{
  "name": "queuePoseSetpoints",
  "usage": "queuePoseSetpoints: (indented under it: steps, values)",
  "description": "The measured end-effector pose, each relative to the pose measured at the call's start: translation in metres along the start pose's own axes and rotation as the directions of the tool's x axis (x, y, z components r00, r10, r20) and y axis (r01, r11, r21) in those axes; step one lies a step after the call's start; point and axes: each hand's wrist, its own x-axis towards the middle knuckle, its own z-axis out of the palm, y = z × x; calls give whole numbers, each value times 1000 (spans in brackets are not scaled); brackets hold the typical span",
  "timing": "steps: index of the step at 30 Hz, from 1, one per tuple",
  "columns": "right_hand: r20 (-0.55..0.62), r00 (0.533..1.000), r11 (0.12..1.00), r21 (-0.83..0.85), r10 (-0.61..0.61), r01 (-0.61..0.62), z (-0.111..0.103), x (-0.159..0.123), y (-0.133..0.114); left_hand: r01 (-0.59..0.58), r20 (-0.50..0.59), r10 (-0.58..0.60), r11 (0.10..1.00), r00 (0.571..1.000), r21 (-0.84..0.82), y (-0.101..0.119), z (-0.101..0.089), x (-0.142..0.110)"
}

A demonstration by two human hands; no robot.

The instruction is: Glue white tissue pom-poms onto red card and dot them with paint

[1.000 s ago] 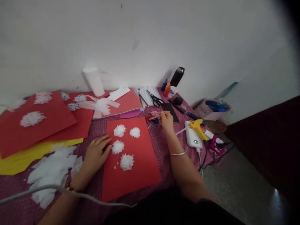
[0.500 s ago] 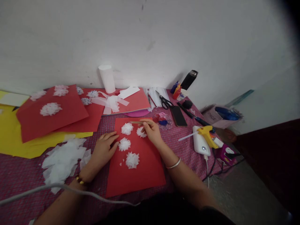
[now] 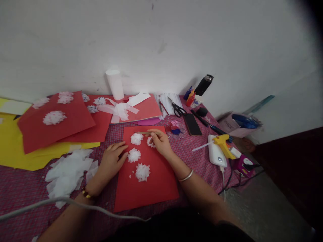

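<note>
My right hand [image 3: 163,143] pinches a thin brown stick [image 3: 144,133], its tip at the top edge of a white ruffled paper flower [image 3: 136,138]. Partly hidden by that hand is another white flower [image 3: 150,142]. Two more, the middle flower [image 3: 134,155] and the lower flower [image 3: 142,172], lie below on a red sheet [image 3: 151,195]. Fingers stretched out, my left hand [image 3: 112,160] rests flat at the sheet's left edge, holding nothing. Small white scraps [image 3: 131,174] lie beside the lower flower.
A pile of white paper pieces [image 3: 68,171] lies left. Red sheets with flowers [image 3: 54,117] stand behind it. To the right are a paint palette [image 3: 175,130], scissors [image 3: 178,110], a phone [image 3: 192,124], and a yellow glue gun [image 3: 224,147]. A grey cable [image 3: 83,206] crosses the foreground.
My right hand has shifted very slightly left with the stick, covering a little more of the flower beneath it. The left hand has stayed in place.
</note>
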Motion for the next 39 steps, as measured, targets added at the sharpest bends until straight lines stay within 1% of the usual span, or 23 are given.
queuePoseSetpoints:
  steps: [8, 15, 20, 27, 30, 35, 39]
  values:
    - [-9, 1000, 1000, -11, -2, 2, -2, 0, -1, -8, -1, 8, 1000, 1000, -2, -1, 1, 0]
    - [7, 1000, 1000, -10, -8, 8, 1, 2, 5, -7, -1, 7, 1000, 1000, 2, -1, 0, 0]
    - [-3, 1000, 1000, -16, -8, 8, -1, 1, 1, -6, -8, 6, 1000, 1000, 11, 1, -1, 0]
    - [15, 1000, 1000, 1, 9, -9, 4, 3, 4, -12, 0, 12, 1000, 1000, 14, 0, 0, 0]
    - [16, 1000, 1000, 5, 14, -14, 4, 2, 2, -13, 5, 12, 1000, 1000, 16, -1, 0, 0]
    - [-27, 999, 1000, 18, 21, -21, -4, -1, -9, -17, 7, 16, 1000, 1000, 16, -1, -1, 0]
    - [-59, 997, 998, 42, 45, -43, -8, 0, -10, -20, 7, 20, 1000, 1000, 15, 0, -1, 0]
